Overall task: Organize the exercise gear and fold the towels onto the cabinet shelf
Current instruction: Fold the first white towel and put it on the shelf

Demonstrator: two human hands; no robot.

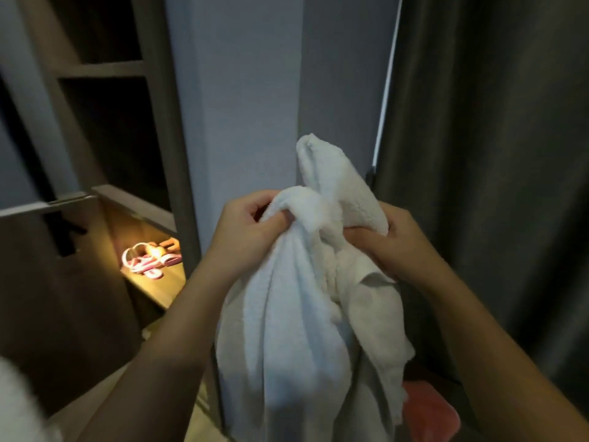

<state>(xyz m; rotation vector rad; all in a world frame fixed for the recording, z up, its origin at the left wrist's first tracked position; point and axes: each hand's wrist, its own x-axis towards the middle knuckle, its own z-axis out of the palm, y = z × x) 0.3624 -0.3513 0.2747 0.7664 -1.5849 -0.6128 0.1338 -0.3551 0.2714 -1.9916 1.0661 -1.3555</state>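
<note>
Both hands hold a white towel (287,330) bunched upright at the centre of the view. The left hand (245,231) grips a fold at the towel's 10 o'clock, its fingers (271,222) curled tight into the cloth. The right hand (385,247) clamps the fabric at 2 o'clock, a loose end standing above it. At 9 o'clock, a lit cabinet (105,68) shelf (153,282) carries pink-and-white gear (146,261). A curtain (494,154) hangs at 3 o'clock.

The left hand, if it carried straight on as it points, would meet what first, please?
Probably the white towel the left hand grips; beyond it the wall, though depth is unclear.
</note>
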